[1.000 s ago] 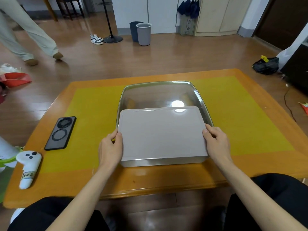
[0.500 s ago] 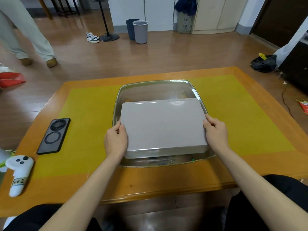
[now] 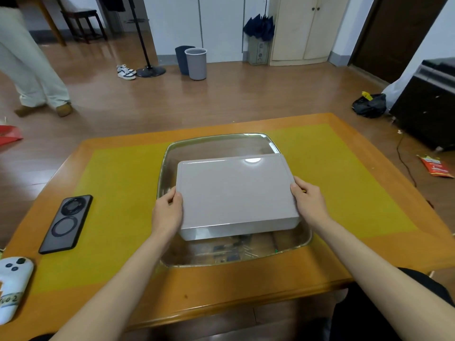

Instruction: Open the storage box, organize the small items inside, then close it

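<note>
wooden flooring runs behind an orange-edged worktop (image 3: pixel 221 289) with a yellow-green centre panel. at the far left of the room a person in pale trousers (image 3: pixel 32 70) stands by a red bag (image 3: pixel 9 134), and farther back are white sneakers (image 3: pixel 126 71), a black stand base (image 3: pixel 150 71) and two bins (image 3: pixel 192 60).

on the worktop's left edge lies a white controller (image 3: pixel 12 286), and just beyond it a dark phone (image 3: pixel 66 223) face down.

the left hand (image 3: pixel 167 215) holds the left edge of the grey lid (image 3: pixel 236 193), thumb on top and fingers curled underneath. the lid is lifted clear of the clear storage box (image 3: pixel 172 153), hovering over it and tilted slightly, its near edge raised. the box sits in the middle of the worktop; through its near part some small dark items (image 3: pixel 229 252) show on the bottom, too blurred to identify.

the right hand (image 3: pixel 310 203) holds the lid's right edge in the same way, thumb over the top and fingers wrapped below.

off to the right on the floor are a black bag (image 3: pixel 369 105), a dark cabinet (image 3: pixel 428 104) and a red wrapper (image 3: pixel 437 166).
</note>
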{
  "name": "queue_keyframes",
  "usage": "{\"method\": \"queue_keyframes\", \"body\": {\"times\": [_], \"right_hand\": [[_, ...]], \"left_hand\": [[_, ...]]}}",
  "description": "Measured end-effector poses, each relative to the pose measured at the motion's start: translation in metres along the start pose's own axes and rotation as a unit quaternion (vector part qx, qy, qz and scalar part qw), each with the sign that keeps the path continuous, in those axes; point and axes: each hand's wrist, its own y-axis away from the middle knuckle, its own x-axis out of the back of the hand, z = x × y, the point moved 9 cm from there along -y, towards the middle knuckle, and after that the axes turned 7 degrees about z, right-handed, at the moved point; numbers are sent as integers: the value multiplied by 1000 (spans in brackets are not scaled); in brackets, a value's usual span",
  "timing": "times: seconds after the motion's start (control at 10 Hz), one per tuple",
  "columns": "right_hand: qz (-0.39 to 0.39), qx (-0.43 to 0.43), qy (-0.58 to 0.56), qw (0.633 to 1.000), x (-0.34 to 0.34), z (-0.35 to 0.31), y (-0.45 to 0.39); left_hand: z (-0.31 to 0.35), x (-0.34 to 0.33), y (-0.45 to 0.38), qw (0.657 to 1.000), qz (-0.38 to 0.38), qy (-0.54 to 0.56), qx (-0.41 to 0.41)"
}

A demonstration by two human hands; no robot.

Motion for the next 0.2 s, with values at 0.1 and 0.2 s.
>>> {"method": "queue_keyframes", "body": {"times": [0.1, 0.2], "right_hand": [[-35, -20, -30, 999, 8, -1, 5], [-59, -29, -30, 997, 33, 4, 31]], "left_hand": [[12, 6, 6, 999, -37, -12, 0], [12, 33, 29, 999, -52, -7, 4]]}}
